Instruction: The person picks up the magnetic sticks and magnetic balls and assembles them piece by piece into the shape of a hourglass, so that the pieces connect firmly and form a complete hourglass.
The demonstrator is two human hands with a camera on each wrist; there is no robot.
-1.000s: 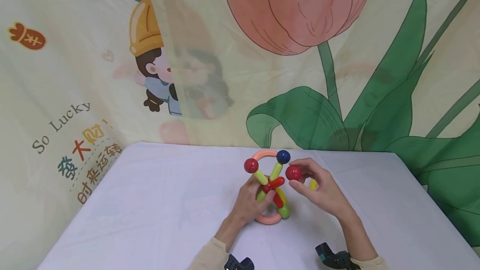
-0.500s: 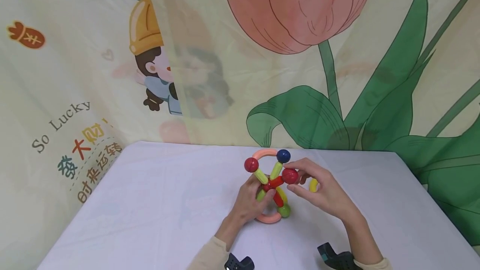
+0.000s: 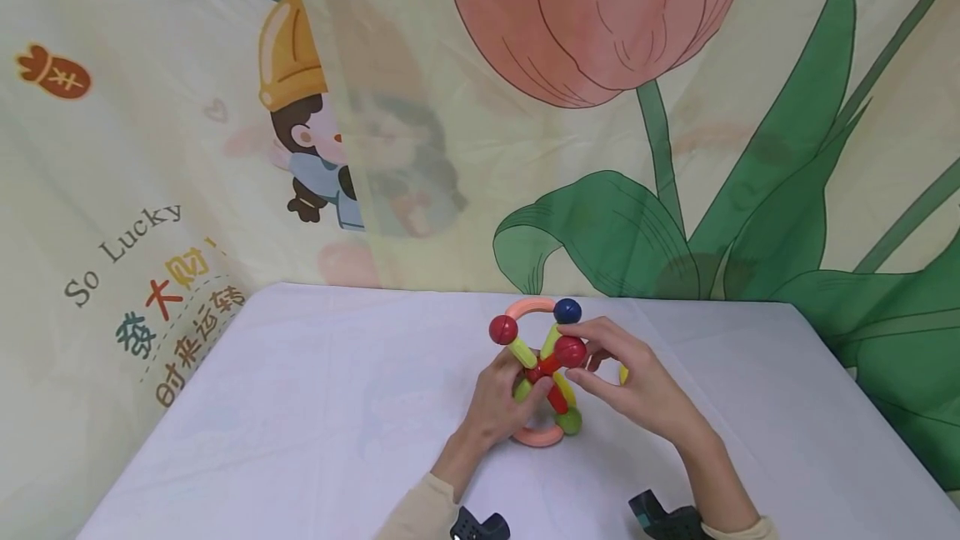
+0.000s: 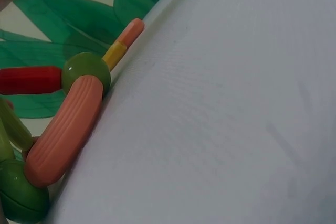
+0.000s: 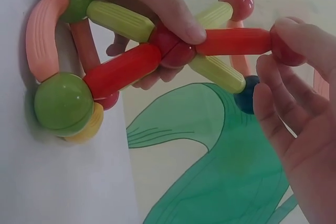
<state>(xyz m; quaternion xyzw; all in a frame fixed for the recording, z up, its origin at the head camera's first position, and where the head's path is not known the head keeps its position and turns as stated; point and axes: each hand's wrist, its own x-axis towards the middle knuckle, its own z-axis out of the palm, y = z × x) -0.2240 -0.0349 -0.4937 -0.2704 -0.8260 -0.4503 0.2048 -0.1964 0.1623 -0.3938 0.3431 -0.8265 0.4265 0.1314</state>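
Near the middle of the bench (image 3: 300, 407), toward its far edge, stands our toy frame of rods and balls (image 3: 542, 373), already well built: a pink curved piece (image 3: 536, 438) forms its base on the cloth, green balls sit at the base corners, and yellow-green and red rods cross at a red hub, with a red ball (image 3: 503, 329) and a dark blue ball (image 3: 567, 310) capping the upper ends. We judge most of the assembly done; what is in hand is the red ball (image 3: 570, 351) at the tip of the red rod (image 5: 233, 41), on the frame's right side, touching that rod's end. Our right hand (image 3: 637, 386) pinches this ball between thumb and fingertips, wrist raised off the bench. Our left hand (image 3: 498, 402) comes in from the frame's near left, fingers curled round the rods at the hub (image 5: 173, 45), steadying it. A yellow piece (image 3: 623, 372) shows just behind our right hand.
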